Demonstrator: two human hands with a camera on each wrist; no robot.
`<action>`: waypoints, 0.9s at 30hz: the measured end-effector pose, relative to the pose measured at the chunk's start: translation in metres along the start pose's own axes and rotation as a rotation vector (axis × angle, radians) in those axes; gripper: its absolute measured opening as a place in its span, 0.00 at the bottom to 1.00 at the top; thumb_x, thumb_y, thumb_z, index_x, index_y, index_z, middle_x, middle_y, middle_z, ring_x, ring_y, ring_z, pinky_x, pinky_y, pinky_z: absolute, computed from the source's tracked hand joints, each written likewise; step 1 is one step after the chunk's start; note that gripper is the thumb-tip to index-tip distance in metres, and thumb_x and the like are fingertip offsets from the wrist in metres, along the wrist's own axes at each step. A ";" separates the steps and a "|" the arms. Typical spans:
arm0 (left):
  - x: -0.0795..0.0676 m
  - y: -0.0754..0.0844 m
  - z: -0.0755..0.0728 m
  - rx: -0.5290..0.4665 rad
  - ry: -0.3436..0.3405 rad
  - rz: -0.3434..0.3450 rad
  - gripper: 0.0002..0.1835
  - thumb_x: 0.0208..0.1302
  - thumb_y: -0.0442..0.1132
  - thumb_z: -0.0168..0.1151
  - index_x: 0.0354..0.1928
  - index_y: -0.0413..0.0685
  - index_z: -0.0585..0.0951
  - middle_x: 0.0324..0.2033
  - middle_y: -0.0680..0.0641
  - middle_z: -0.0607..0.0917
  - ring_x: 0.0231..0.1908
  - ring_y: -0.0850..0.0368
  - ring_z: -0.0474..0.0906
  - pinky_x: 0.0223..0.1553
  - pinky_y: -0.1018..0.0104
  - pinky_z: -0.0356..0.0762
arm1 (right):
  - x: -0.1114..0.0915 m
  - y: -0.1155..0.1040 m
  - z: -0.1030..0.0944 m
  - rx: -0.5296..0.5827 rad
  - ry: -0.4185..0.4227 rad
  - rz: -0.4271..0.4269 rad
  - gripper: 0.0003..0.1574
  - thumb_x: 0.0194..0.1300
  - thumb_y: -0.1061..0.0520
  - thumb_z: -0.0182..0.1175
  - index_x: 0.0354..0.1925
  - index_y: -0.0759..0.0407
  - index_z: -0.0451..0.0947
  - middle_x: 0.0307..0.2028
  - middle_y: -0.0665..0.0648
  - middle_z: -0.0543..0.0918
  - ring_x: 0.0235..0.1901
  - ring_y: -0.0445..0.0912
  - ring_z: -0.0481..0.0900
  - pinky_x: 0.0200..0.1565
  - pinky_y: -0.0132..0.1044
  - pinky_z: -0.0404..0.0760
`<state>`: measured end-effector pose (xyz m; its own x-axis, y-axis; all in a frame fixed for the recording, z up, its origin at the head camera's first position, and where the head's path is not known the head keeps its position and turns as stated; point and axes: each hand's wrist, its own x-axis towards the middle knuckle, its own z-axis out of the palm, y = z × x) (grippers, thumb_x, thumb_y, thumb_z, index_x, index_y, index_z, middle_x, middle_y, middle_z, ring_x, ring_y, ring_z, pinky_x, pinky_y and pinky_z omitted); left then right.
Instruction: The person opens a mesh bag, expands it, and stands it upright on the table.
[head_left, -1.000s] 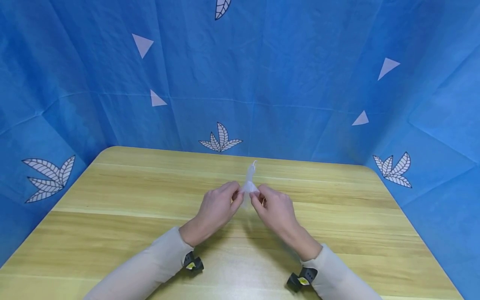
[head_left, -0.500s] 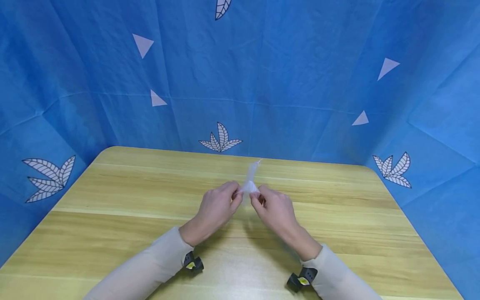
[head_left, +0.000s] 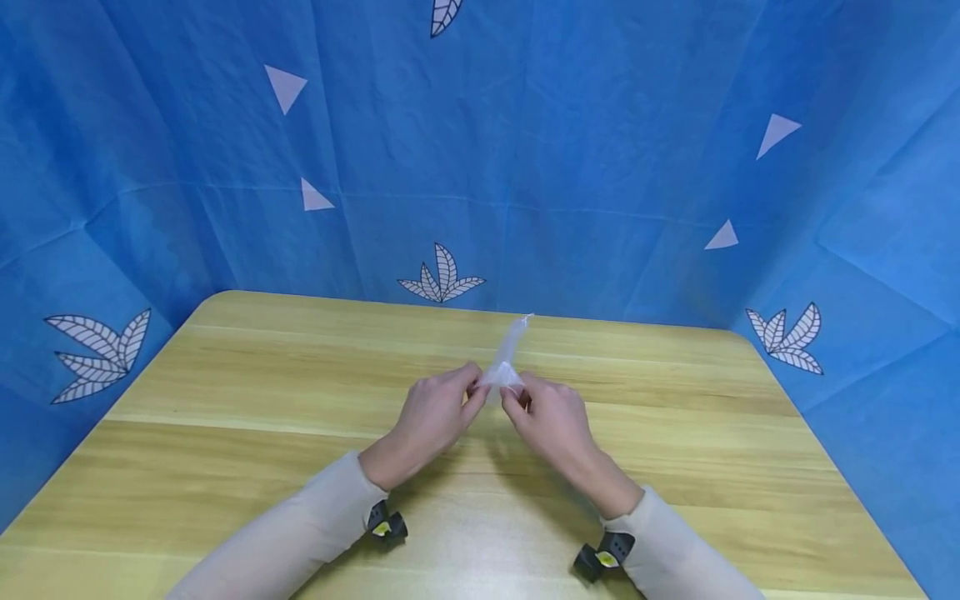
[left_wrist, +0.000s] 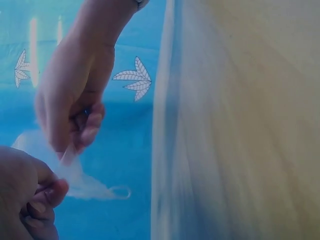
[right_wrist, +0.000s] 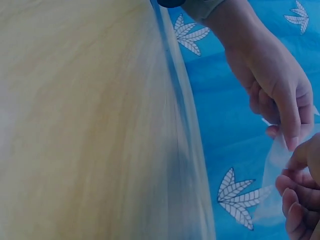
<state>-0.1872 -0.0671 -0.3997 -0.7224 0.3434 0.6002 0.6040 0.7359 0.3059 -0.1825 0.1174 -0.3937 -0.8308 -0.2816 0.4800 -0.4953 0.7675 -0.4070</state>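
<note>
Between my two hands stretches a thin, translucent white pouch (head_left: pixel 502 375), narrow and limp at its far end. A small cord loop (left_wrist: pixel 121 192) shows at its tip in the left wrist view. My left hand (head_left: pixel 433 412) pinches one edge of it between thumb and fingers. Opposite, the right hand (head_left: pixel 553 417) pinches the other edge, close to the left fingertips. In the right wrist view, the pouch (right_wrist: pixel 275 160) hangs sheer between both hands. What lies inside the pouch, if anything, cannot be made out.
A wooden table (head_left: pixel 247 375) spreads beneath the hands. Behind and at both sides hangs a blue cloth (head_left: pixel 570 150) with white leaf and triangle prints. A dark wrist camera (head_left: pixel 387 527) is strapped to the left wrist, another camera (head_left: pixel 592 562) to the right.
The far end of the pouch has swung to the right and stretched out slightly. Both hands stay in nearly the same place, pinching it throughout.
</note>
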 end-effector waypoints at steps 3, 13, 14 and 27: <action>0.001 0.000 -0.001 -0.001 0.004 -0.008 0.07 0.65 0.38 0.65 0.31 0.48 0.77 0.18 0.57 0.73 0.13 0.66 0.61 0.14 0.71 0.59 | 0.000 0.001 0.000 0.000 -0.014 0.009 0.15 0.65 0.56 0.61 0.22 0.51 0.71 0.14 0.42 0.67 0.12 0.36 0.59 0.17 0.33 0.59; -0.001 0.002 -0.001 0.005 -0.016 -0.024 0.08 0.64 0.42 0.66 0.33 0.48 0.78 0.18 0.56 0.80 0.10 0.69 0.58 0.12 0.73 0.56 | 0.000 0.001 0.000 0.031 0.004 -0.005 0.16 0.66 0.57 0.61 0.22 0.51 0.70 0.14 0.42 0.68 0.13 0.36 0.59 0.17 0.31 0.59; -0.001 0.002 -0.001 0.012 -0.016 -0.025 0.08 0.64 0.42 0.67 0.33 0.48 0.78 0.18 0.56 0.80 0.10 0.69 0.58 0.12 0.73 0.56 | 0.000 0.001 0.000 0.032 0.008 -0.007 0.17 0.66 0.57 0.61 0.21 0.51 0.69 0.14 0.42 0.67 0.13 0.36 0.59 0.17 0.31 0.59; -0.001 0.000 -0.002 0.027 -0.052 -0.050 0.07 0.59 0.34 0.65 0.38 0.48 0.79 0.16 0.60 0.74 0.10 0.69 0.57 0.11 0.74 0.55 | 0.002 0.000 -0.004 0.045 0.141 0.022 0.17 0.62 0.51 0.68 0.44 0.56 0.75 0.28 0.46 0.78 0.18 0.36 0.69 0.20 0.33 0.67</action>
<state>-0.1857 -0.0686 -0.3982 -0.7684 0.3354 0.5451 0.5579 0.7683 0.3137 -0.1829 0.1191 -0.3901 -0.7994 -0.1788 0.5736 -0.4907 0.7452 -0.4515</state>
